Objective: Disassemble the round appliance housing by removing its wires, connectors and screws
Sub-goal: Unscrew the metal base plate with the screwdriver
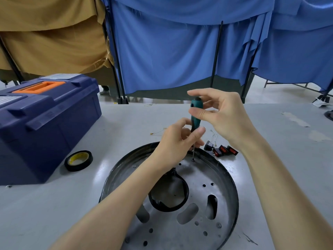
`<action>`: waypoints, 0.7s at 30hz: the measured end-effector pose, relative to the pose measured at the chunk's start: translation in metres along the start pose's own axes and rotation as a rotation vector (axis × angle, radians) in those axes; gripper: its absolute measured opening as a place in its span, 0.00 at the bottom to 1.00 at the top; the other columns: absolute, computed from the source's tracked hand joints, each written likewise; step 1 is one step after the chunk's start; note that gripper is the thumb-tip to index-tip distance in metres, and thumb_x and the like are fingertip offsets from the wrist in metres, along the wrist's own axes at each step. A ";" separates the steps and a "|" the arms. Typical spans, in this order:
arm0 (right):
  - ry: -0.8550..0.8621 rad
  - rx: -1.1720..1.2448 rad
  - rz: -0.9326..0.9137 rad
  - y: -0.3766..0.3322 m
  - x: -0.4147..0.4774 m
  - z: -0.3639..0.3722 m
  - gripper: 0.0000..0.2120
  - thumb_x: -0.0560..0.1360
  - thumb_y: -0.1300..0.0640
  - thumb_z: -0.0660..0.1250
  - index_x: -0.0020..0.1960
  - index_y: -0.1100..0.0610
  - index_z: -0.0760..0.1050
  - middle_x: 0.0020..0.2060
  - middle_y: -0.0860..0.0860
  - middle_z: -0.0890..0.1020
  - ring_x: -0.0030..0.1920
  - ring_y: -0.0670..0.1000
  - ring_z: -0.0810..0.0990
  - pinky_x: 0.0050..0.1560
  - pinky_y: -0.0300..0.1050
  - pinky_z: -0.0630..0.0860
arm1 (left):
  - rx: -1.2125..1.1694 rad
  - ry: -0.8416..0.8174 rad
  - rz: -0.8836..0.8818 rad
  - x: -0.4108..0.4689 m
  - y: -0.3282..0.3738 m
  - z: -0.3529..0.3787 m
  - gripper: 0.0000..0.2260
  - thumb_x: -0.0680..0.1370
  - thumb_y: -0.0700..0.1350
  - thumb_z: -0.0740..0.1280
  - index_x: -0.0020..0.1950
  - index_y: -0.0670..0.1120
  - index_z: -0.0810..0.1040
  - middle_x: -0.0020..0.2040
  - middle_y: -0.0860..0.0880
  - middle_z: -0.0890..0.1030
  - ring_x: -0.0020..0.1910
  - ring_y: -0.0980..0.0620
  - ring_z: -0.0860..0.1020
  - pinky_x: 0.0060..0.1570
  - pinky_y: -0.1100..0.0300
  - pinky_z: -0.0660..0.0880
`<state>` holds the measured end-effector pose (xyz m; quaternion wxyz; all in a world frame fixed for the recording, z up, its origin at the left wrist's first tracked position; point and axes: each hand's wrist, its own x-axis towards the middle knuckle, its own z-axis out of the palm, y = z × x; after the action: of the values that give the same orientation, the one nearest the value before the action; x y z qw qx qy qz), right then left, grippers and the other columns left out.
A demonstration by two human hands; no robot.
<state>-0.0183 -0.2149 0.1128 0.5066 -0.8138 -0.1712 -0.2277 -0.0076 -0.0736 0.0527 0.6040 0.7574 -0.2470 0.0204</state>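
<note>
A: Where is the round housing (225, 179)?
B: Flat on the grey table (126, 123). A green screwdriver (196, 114) stands upright over the housing's far rim, its tip on a screw (193, 160).
A: And the hands?
B: The right hand (221, 114) pinches the handle's top. The left hand (176, 143) curls round its base.

Bench surroundings.
Navy toolbox (46, 127) sat at the tabletop's (126, 121) left edge; black tape roll (77, 167) lay flat near it. Blue curtain (171, 51) and tan cloth (50, 33) hung beyond the far edge.
</note>
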 end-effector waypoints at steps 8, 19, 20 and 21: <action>-0.073 -0.036 -0.032 -0.002 -0.001 0.002 0.11 0.71 0.54 0.75 0.53 0.49 0.82 0.48 0.51 0.82 0.44 0.41 0.79 0.53 0.37 0.76 | -0.012 0.014 -0.007 0.000 -0.001 -0.001 0.15 0.76 0.53 0.68 0.53 0.42 0.74 0.41 0.45 0.85 0.42 0.47 0.84 0.52 0.47 0.80; -0.088 -0.029 -0.024 -0.002 -0.001 -0.002 0.09 0.72 0.55 0.74 0.52 0.51 0.82 0.48 0.48 0.83 0.46 0.40 0.80 0.55 0.38 0.76 | -0.024 0.007 0.009 0.001 -0.003 -0.001 0.08 0.81 0.47 0.64 0.51 0.42 0.73 0.40 0.44 0.85 0.41 0.46 0.83 0.49 0.50 0.81; -0.075 -0.045 -0.028 -0.002 -0.002 -0.001 0.10 0.71 0.53 0.75 0.51 0.50 0.82 0.48 0.48 0.82 0.45 0.40 0.79 0.53 0.37 0.75 | -0.015 0.014 0.012 0.001 -0.002 0.000 0.11 0.79 0.49 0.67 0.52 0.41 0.72 0.40 0.44 0.85 0.41 0.46 0.84 0.49 0.49 0.81; -0.057 -0.049 -0.035 -0.002 -0.001 0.000 0.10 0.70 0.53 0.75 0.52 0.50 0.82 0.47 0.48 0.82 0.44 0.40 0.79 0.52 0.37 0.75 | -0.004 0.014 0.014 0.001 -0.002 0.000 0.14 0.77 0.50 0.68 0.53 0.41 0.72 0.40 0.44 0.85 0.40 0.46 0.84 0.50 0.49 0.81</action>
<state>-0.0203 -0.2143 0.1139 0.4772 -0.8290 -0.1944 -0.2173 -0.0060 -0.0735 0.0511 0.6073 0.7542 -0.2480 0.0296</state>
